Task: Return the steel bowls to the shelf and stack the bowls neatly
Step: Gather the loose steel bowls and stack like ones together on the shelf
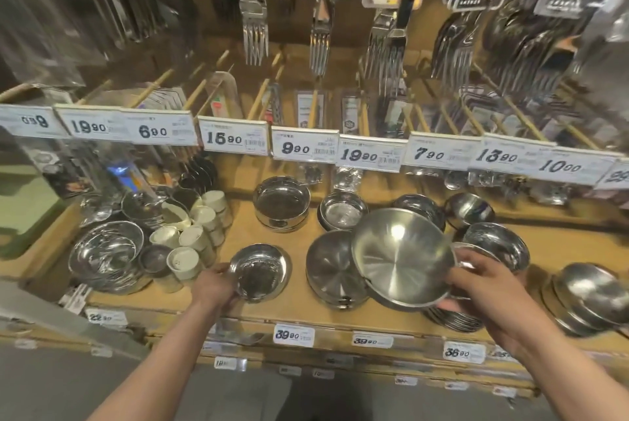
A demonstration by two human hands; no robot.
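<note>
The right hand [490, 288] held a big, round, shiny steel bowl [403, 259] by its rim, with the fingers curled round the edge. The bowl was tipped up and hung just over a stack of flat steel bowls [335, 271] on the brown wooden shelf [245, 226]. It was probably tipped so it could slide down into a stack.

The left hand [214, 286] held the rim of a small, shallow steel dish [260, 272] that sat on the shelf near the front. Its fingers were bent round the edge, maybe to keep the dish from sliding.

More steel bowls sat behind and to the right, some in piles. Shiny forks [255, 36] hung above.

White price tags [235, 138] on the rail read 19.90, 6.90, 15.90, 9.90, 7.90, 13.90 and 10.00. Lower tags read 39.90 and 36.90. The small print was too blurry to read.
</note>
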